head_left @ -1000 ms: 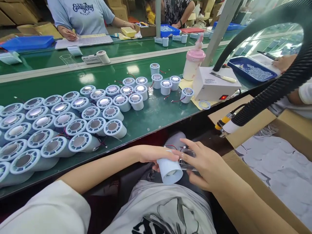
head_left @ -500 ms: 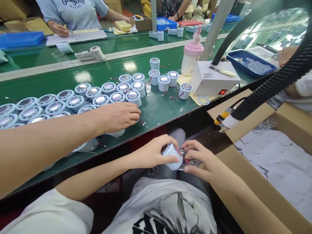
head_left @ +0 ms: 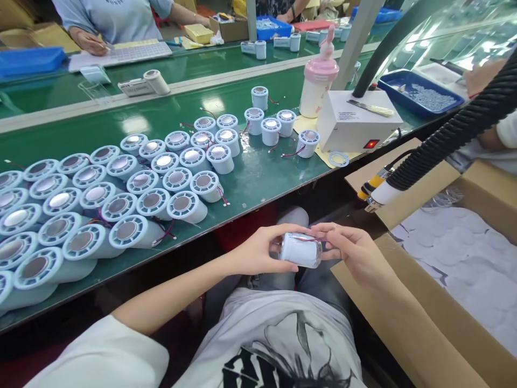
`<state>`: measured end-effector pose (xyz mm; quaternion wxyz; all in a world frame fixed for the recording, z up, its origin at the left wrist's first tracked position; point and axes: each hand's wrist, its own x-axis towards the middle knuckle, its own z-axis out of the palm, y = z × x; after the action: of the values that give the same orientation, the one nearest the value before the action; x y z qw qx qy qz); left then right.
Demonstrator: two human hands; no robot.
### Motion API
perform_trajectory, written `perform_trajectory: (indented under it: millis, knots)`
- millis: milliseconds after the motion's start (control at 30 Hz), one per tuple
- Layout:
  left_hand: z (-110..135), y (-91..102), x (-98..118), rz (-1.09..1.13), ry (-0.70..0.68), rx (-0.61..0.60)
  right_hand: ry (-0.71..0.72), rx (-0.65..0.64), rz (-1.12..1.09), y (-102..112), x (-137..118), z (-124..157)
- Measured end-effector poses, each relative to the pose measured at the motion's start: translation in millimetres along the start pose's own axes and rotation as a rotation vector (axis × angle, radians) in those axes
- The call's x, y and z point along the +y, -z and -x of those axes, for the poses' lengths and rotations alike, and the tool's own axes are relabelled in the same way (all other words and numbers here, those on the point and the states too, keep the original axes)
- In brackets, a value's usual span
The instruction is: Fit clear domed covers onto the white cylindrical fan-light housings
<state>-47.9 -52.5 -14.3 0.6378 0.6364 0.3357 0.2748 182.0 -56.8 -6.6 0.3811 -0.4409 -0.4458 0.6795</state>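
Note:
Over my lap I hold a white cylindrical part (head_left: pixel 301 250) on its side, with a thin red wire along its top and a clear cover at its right end. My left hand (head_left: pixel 260 250) is closed on its left end. My right hand (head_left: pixel 350 251) pinches its right end with the fingertips. On the green belt (head_left: pixel 258 178) in front of me lie several rows of the same white cylinders (head_left: pixel 121 188) with round metal faces up, some with red wires.
A white box with a red lit switch (head_left: pixel 355 126) and a pink-capped bottle (head_left: pixel 319 86) stand at the belt's right. A black ribbed hose (head_left: pixel 452 134) crosses above an open cardboard carton (head_left: pixel 436 269) at my right. Another person's arm (head_left: pixel 490 137) is at the far right; others work across the belt.
A co-worker's arm that reached in from the left over the cylinders has gone. I have turned the white cylinder onto its side and lifted it a little; both hands remain on it.

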Motion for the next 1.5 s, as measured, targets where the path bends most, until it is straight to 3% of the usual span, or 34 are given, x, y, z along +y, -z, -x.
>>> perform_trajectory:
  millis: [67, 133, 200, 300, 600, 767, 1100, 1500]
  knots:
    - [0, -2.0, 1, 0.132, 0.056, 0.021, 0.139, -0.093, 0.109, 1, 2, 2]
    - [1, -3.3, 1, 0.230, 0.092, 0.059, 0.296, -0.150, 0.361, 2, 4, 7]
    - [1, -3.8, 2, 0.285, 0.127, 0.074, 0.417, -0.129, 0.599, 1, 6, 13]
    - [2, -3.1, 4, 0.326, 0.165, 0.049, 0.500, -0.064, 0.688, 1, 10, 20]
    - [8, 2.6, 14, 0.111, -0.034, -0.021, 0.232, -0.082, 0.524, 6, 7, 24]
    - [11, 2.7, 18, 0.031, -0.099, -0.042, 0.182, -0.093, 0.452, 3, 4, 25]
    - [14, 2.7, 19, -0.028, -0.117, -0.027, 0.076, -0.123, 0.182, -2, 1, 22]
    - [14, 4.3, 18, -0.034, -0.131, -0.034, -0.092, -0.035, -0.019, -8, 8, 14]
